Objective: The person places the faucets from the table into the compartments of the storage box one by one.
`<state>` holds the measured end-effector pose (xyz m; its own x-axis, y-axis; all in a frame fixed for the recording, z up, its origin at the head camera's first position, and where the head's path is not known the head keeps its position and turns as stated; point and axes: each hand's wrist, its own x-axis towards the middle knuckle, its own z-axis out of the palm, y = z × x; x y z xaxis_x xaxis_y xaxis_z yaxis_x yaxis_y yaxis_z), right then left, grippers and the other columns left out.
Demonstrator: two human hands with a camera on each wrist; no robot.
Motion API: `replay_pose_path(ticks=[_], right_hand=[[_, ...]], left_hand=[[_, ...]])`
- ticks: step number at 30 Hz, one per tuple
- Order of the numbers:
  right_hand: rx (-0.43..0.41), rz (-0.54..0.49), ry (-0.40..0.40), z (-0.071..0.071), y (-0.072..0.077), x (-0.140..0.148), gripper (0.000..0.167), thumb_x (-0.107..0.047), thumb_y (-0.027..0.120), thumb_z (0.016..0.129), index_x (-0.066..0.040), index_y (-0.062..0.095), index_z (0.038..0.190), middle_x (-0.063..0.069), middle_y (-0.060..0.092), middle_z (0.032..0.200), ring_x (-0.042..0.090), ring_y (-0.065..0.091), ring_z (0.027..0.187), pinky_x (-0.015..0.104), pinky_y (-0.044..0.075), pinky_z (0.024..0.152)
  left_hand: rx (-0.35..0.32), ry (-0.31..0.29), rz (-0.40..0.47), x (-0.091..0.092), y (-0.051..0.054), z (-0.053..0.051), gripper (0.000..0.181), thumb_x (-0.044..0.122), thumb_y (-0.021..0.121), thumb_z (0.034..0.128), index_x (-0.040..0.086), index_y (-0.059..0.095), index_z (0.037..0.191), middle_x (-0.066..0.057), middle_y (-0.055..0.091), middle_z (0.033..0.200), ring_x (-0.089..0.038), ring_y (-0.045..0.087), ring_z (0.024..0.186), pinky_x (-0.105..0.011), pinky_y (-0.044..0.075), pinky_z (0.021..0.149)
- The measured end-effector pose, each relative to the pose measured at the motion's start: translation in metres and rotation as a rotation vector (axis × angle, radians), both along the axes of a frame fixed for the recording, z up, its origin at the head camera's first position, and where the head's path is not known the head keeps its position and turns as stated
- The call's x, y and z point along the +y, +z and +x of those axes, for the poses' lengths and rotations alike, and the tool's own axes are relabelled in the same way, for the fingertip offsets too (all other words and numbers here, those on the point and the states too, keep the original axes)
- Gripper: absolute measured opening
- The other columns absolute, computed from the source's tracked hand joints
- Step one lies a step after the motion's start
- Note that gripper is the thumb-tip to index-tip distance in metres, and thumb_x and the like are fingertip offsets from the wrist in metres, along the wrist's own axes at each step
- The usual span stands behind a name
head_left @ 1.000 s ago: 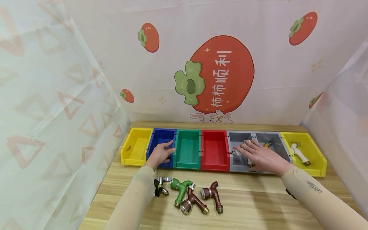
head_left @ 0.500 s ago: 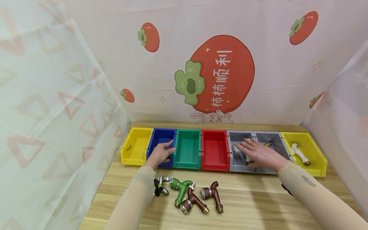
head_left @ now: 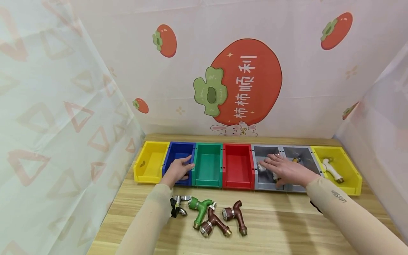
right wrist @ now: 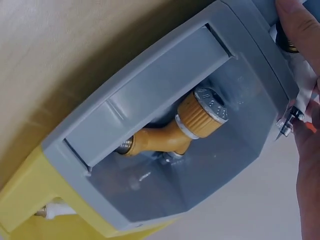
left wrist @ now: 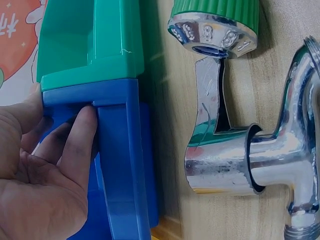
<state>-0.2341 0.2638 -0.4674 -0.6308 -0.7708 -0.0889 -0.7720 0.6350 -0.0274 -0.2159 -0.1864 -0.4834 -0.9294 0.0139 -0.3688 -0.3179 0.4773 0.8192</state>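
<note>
In the head view my left hand (head_left: pixel 177 171) reaches into the blue bin (head_left: pixel 176 152). Its loosely bent fingers touch the wall beside the green bin (head_left: pixel 208 166); the left wrist view shows fingertips (left wrist: pixel 86 117) against that wall. My right hand (head_left: pixel 291 170) is over the left grey bin (head_left: pixel 267 185), thumb and fingers around a white faucet (right wrist: pixel 303 75). The hand hides much of the faucet; its silver-capped knob shows at the left. An orange-yellow faucet (right wrist: pixel 160 139) lies in the right grey bin (right wrist: pixel 225 165).
On the wooden table lie a chrome faucet (left wrist: pixel 275 155), a green faucet (head_left: pixel 202 209) and two brown faucets (head_left: pixel 237 216). A red bin (head_left: pixel 238 166) and a left yellow bin (head_left: pixel 152 159) stand in the row. The right yellow bin (head_left: pixel 349 173) holds another white faucet (head_left: pixel 332 170).
My right hand shifts slightly left, and the white faucet's knob moves a little under it. My left hand stays where it was.
</note>
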Motion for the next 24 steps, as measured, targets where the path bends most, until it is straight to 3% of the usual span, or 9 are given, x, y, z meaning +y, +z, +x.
replay_pose_path(ticks=[4,11,17,20,24], right_hand=[[-0.043,-0.029,-0.022,0.000,-0.002,0.002,0.105,-0.024,0.095,0.068,-0.009,0.041,0.157,0.019,0.050,0.153,0.047,0.038,0.144,0.058,0.046,0.108],[-0.071,-0.052,-0.030,0.000,-0.004,0.003,0.103,-0.024,0.093,0.070,-0.010,0.040,0.158,0.019,0.049,0.154,0.046,0.036,0.145,0.042,0.061,0.087],[-0.117,-0.054,-0.064,0.001,-0.004,0.005,0.100,-0.024,0.091,0.074,-0.013,0.038,0.159,0.020,0.049,0.153,0.044,0.044,0.141,0.041,0.062,0.084],[-0.087,-0.065,-0.065,0.002,-0.004,0.009,0.097,-0.029,0.090,0.076,-0.012,0.041,0.158,0.020,0.050,0.152,0.044,0.047,0.138,0.047,0.060,0.088],[0.045,-0.140,-0.076,0.002,-0.003,0.014,0.087,-0.035,0.088,0.079,-0.008,0.049,0.152,0.020,0.056,0.147,0.044,0.052,0.135,0.057,0.055,0.096]], left_hand=[[-0.005,-0.001,-0.002,0.000,-0.001,-0.001,0.060,0.031,0.061,0.1044,0.033,0.037,0.159,-0.010,0.056,0.149,-0.029,0.059,0.131,-0.044,0.059,0.093],[-0.008,0.000,-0.012,0.000,-0.002,-0.002,0.060,0.032,0.062,0.1039,0.033,0.037,0.159,-0.011,0.055,0.150,-0.029,0.059,0.130,-0.043,0.059,0.092],[-0.007,0.004,-0.021,0.000,-0.003,-0.002,0.060,0.033,0.062,0.1035,0.035,0.038,0.158,-0.010,0.054,0.151,-0.030,0.059,0.131,-0.042,0.060,0.092],[-0.005,0.004,-0.023,0.000,-0.002,-0.002,0.060,0.033,0.062,0.1038,0.034,0.038,0.159,-0.010,0.054,0.151,-0.030,0.058,0.131,-0.042,0.060,0.092],[-0.004,0.005,-0.027,0.000,-0.002,-0.002,0.060,0.033,0.061,0.1040,0.034,0.037,0.159,-0.010,0.055,0.150,-0.030,0.059,0.131,-0.042,0.060,0.092]])
